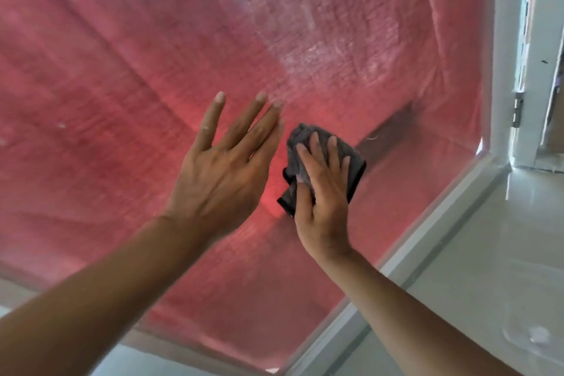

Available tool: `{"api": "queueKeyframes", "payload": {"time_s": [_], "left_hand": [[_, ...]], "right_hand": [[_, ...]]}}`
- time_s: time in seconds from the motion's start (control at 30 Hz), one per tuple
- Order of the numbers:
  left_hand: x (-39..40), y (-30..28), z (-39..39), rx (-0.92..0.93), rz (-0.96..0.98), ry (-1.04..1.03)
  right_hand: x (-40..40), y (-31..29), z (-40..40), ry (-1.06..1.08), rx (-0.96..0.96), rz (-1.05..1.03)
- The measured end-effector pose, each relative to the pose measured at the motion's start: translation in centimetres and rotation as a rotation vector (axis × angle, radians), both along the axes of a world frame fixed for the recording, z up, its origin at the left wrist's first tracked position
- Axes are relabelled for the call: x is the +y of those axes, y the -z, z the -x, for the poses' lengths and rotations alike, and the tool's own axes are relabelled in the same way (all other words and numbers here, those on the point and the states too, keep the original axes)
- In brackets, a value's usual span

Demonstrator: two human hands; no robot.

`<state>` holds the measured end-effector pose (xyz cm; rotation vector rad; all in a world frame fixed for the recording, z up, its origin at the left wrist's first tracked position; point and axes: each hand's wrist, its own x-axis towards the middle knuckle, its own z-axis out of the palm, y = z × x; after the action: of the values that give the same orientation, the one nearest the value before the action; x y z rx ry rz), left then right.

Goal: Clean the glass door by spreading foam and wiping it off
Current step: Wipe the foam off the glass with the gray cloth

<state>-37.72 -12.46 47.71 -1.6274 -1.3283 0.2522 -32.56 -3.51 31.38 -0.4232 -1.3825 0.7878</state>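
The glass door (128, 76) fills most of the view, with a red curtain showing through it. A thin whitish film of foam (335, 40) streaks the upper right of the pane. My left hand (222, 168) is raised flat in front of the glass, fingers straight and spread, holding nothing. Just to its right, my right hand (323, 192) presses a crumpled grey cloth (355, 169) against the pane with straight fingers laid over it.
The door's white frame (427, 223) runs diagonally along the lower right. Beyond it lies a pale tiled floor (503, 253). A metal hinge (517, 110) sits on the white jamb at the right edge.
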Motion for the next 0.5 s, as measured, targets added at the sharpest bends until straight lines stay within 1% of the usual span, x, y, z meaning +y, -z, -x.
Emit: {"api": "queueKeyframes", "payload": {"time_s": [0.03, 0.07, 0.17, 0.2, 0.23, 0.27, 0.37, 0.43, 0.5], "left_hand": [[0.6, 0.0, -0.2, 0.007, 0.008, 0.002], [1.1, 0.1, -0.3, 0.008, 0.018, 0.002], [2.5, 0.5, -0.8, 0.016, 0.058, 0.012], [2.9, 0.6, -0.9, 0.017, 0.072, 0.019], [3.6, 0.7, -1.1, 0.015, 0.091, 0.028], [4.2, 0.7, -1.2, 0.014, 0.105, 0.036], [6.4, 0.5, -1.6, 0.021, 0.112, 0.058], [7.9, 0.3, -1.7, 0.030, 0.104, 0.071], [9.2, 0.5, -2.1, 0.041, 0.112, 0.071]], "right_hand": [[0.9, 0.8, -0.3, 0.011, 0.007, 0.036], [1.9, 1.6, -0.6, 0.032, 0.034, 0.124], [5.5, 3.6, -1.8, 0.093, 0.171, 0.512], [6.3, 3.8, -2.0, 0.097, 0.200, 0.583], [6.6, 3.6, -2.2, 0.098, 0.210, 0.598], [6.6, 3.1, -2.1, 0.101, 0.201, 0.556], [5.7, 1.0, -1.2, 0.090, 0.160, 0.276], [5.8, 0.7, -0.8, 0.075, 0.150, 0.197], [6.7, 1.7, -0.9, 0.093, 0.114, 0.171]]}}
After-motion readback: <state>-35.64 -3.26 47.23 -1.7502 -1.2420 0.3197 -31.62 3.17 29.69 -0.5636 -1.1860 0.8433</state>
